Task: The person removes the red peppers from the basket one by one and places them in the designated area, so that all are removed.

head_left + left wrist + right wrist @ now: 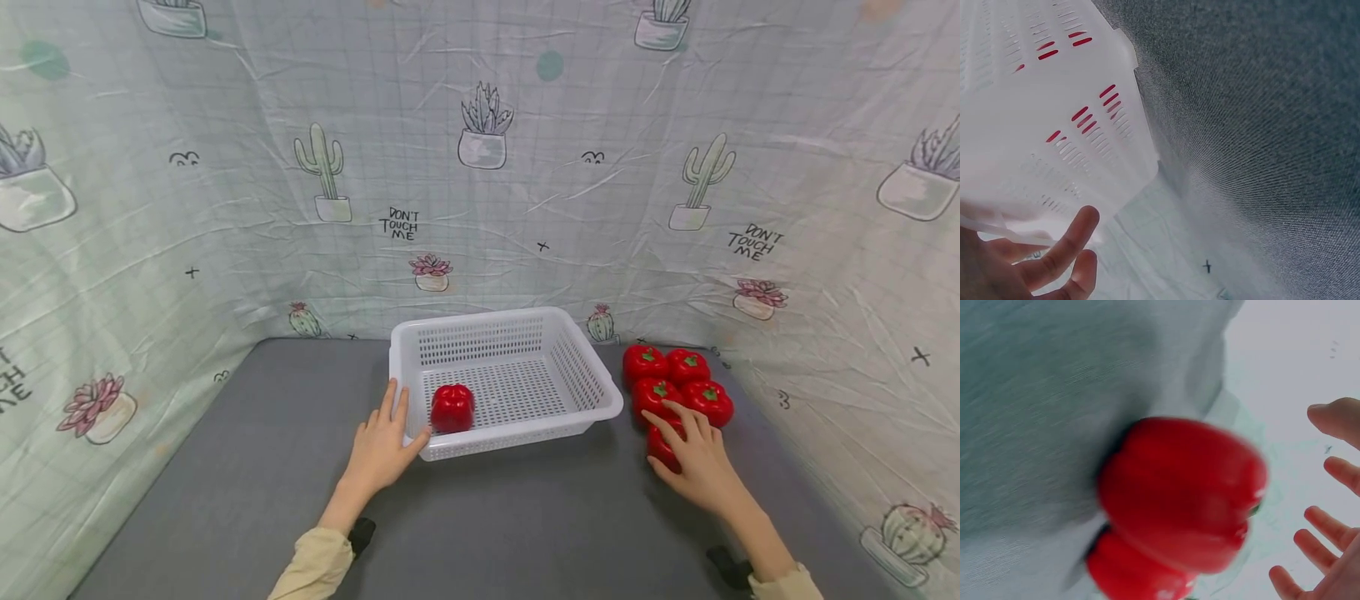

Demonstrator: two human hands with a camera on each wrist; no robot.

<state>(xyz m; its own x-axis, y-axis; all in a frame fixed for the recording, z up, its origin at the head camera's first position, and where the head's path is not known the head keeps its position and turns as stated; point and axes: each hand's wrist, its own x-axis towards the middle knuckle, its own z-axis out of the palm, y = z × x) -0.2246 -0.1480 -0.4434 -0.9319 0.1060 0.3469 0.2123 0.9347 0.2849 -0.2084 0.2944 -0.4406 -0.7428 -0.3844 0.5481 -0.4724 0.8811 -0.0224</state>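
A white slotted plastic basket [510,429] stands on the grey table with one red bell pepper [452,408] in its front left part. My left hand [381,450] rests at the basket's front left corner, touching the rim with extended fingers. In the left wrist view, some fingers [1079,234] lie outside the basket wall, beside the rim. To the right of the basket sits a cluster of several red bell peppers [655,398]. Over the nearest bell pepper [1179,494] hovers my right hand [701,467], its fingers spread and apart from it in the right wrist view.
A grey cloth-like surface covers the table [517,517]. Behind and at both sides hangs a wrinkled pale sheet [517,217] printed with cactus pots. The right-hand pepper cluster lies near the sheet's back right corner.
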